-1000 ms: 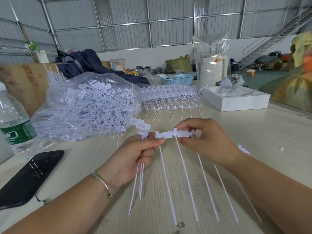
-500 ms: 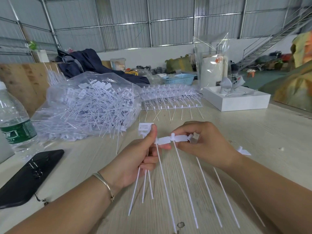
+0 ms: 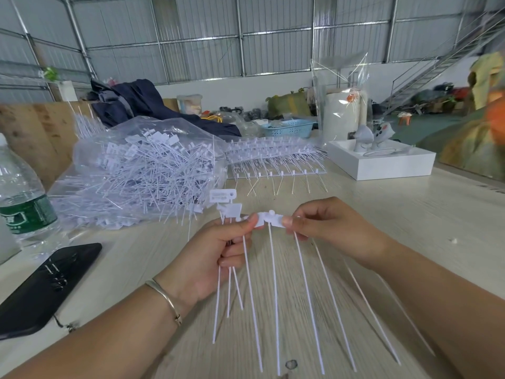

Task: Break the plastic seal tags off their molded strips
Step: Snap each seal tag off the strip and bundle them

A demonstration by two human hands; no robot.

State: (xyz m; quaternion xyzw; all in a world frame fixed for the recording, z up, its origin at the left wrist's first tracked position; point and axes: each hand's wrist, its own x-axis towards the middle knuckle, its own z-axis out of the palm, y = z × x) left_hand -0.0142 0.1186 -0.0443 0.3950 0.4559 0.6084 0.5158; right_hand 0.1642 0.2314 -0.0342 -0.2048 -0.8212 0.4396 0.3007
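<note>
A white molded strip of seal tags (image 3: 269,218) hangs between my hands above the table, its long thin tails pointing down toward me. My left hand (image 3: 216,253) pinches the strip's left end with thumb and forefinger, while its lower fingers curl round a few loose seal tags (image 3: 228,205) whose flat heads stick up above the fist. My right hand (image 3: 325,228) pinches the strip's right end. A clear bag of loose tags (image 3: 136,170) lies at the left, and a stack of whole strips (image 3: 276,155) lies behind my hands.
A water bottle (image 3: 21,203) and a black phone (image 3: 46,285) sit at the left. A white box (image 3: 382,162) stands at the right, with a clear-wrapped roll (image 3: 341,116) and a blue basket (image 3: 287,128) behind. Wooden tabletop (image 3: 382,214) spreads around.
My hands have drawn closer together on the strip. One more broken-off tag has joined the bunch in my left hand, and the strip between my hands is shorter.
</note>
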